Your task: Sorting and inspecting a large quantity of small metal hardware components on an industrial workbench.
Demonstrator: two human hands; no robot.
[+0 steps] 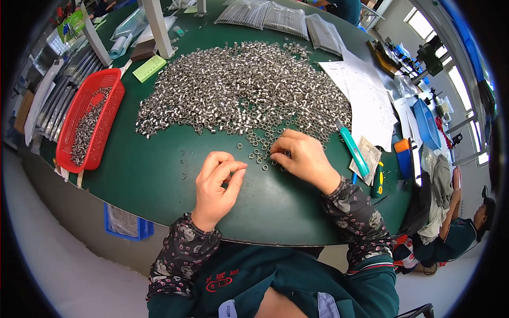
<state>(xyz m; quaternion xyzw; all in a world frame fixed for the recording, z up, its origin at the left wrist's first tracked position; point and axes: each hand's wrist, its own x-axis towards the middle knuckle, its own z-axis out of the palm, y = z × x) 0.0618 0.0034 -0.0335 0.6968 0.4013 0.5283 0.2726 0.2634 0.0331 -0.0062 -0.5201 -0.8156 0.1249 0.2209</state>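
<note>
A big green counter (159, 175) holds a heap of small shiny metal rings (244, 90). The right hand (302, 156) pinches loose rings at the heap's near edge. The left hand (217, 183) curls shut beside them; what it holds cannot be seen. The rings look hard, light and slippery, best pinched by their sides.

Small, shiny, silver metal rings (261, 153) are scattered flat and singly on the dark green tabletop (159, 175), just beside and under the fingertips of the right hand (299, 157). Beyond that hand, a broad heap of the same short metal rings (244, 87) is spread, loosely piled, its near edge thinning into the scattered ones.
</note>
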